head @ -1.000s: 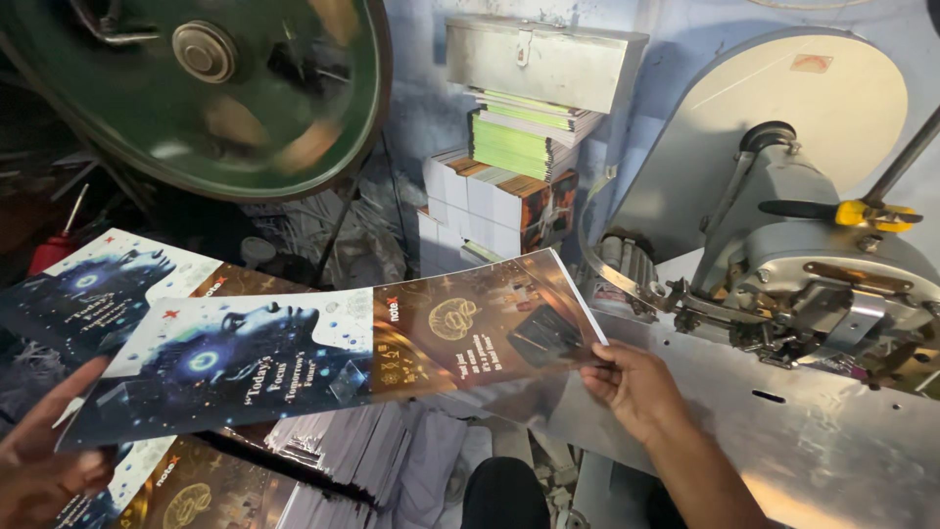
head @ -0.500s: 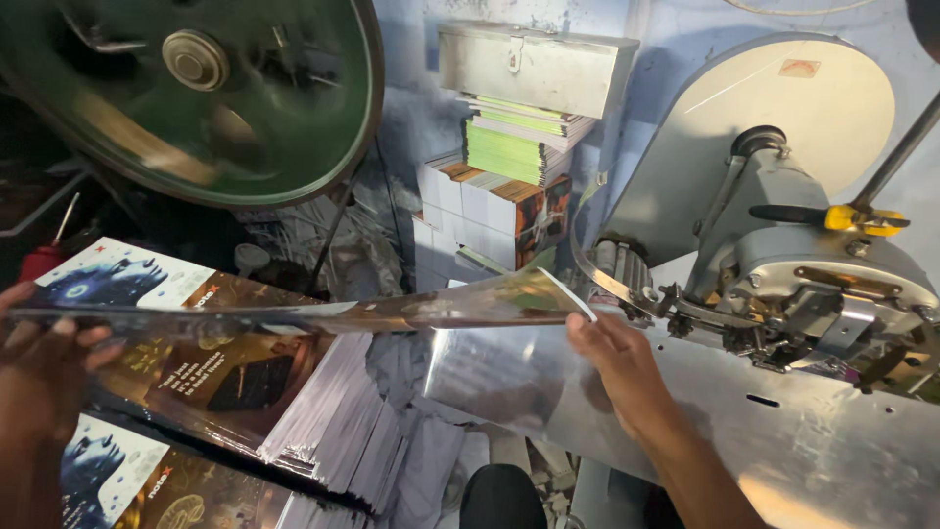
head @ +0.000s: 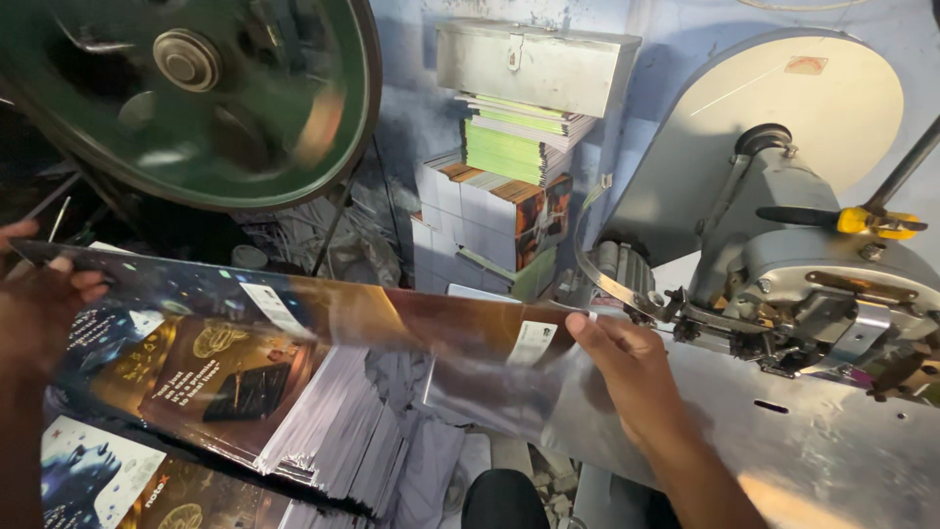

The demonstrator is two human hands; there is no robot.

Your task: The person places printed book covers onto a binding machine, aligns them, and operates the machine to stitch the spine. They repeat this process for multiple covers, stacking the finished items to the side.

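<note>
Printed cover sheet (head: pixel 323 313) stretches flat between my hands, above the stack of printed sheets (head: pixel 245 392) and just short of the grey stitching machine (head: pixel 803 284); my left hand (head: pixel 34 313) curls closed around its far edge; my right hand (head: pixel 632 367) pinches its near corner, wrist angled up from below; a green flywheel (head: pixel 196 88) looms overhead; bundled booklets (head: pixel 509 176) stand behind.
</note>
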